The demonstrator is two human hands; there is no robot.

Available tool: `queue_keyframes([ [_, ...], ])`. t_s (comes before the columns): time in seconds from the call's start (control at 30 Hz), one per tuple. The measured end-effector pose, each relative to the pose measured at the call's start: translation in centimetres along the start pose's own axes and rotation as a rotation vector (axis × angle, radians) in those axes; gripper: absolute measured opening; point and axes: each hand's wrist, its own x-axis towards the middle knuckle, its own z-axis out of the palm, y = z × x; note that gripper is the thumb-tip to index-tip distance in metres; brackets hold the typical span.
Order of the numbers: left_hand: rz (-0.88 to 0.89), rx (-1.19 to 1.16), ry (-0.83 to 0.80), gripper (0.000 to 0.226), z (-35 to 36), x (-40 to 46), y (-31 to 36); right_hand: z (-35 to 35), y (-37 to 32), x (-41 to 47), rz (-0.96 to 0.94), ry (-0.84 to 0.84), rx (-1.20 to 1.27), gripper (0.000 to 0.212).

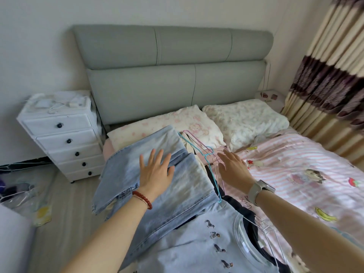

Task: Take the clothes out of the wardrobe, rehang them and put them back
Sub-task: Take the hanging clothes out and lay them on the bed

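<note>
Light blue jeans [126, 174] lie folded over the bed's left edge, draped on a teal wire hanger [199, 150]. My left hand [155, 172] hovers flat over the jeans with fingers spread. My right hand [233, 168] is open beside the teal hanger and a pink wire hanger [216, 168], fingertips close to their hooks. A pale blue T-shirt with small horse prints [202, 243] lies nearer me on a white hanger [269, 233]. Dark clothing [240, 205] shows underneath. The wardrobe is out of view.
The bed has a pink striped cartoon sheet [295, 170], two pillows [246, 119] and a grey-green padded headboard [173, 75]. A white drawer unit [65, 134] stands left of the bed. Plastic bags [23, 196] lie on the floor. Striped curtains [331, 75] hang at right.
</note>
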Motion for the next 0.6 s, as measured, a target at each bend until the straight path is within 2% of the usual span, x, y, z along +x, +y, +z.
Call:
queue_keyframes([
  [0.17, 0.008, -0.093, 0.203, 0.043, -5.5, -12.5, 3.0, -2.6, -2.2, -12.2, -0.128, 0.104, 0.042, 0.041],
  [0.27, -0.065, -0.081, 0.18, 0.043, -6.7, -21.4, 4.0, -2.3, -4.1, -20.7, -0.206, 0.123, 0.123, 0.04],
  [0.4, -0.104, -0.073, 0.262, 0.036, -7.9, -34.0, 4.6, -0.4, -6.7, -30.8, -0.28, 0.129, 0.221, 0.039],
  [0.6, -0.218, 0.076, 0.234, 0.037, -9.2, -52.5, -0.3, 3.8, -15.0, -41.9, -0.646, -0.038, 0.232, 0.037],
])
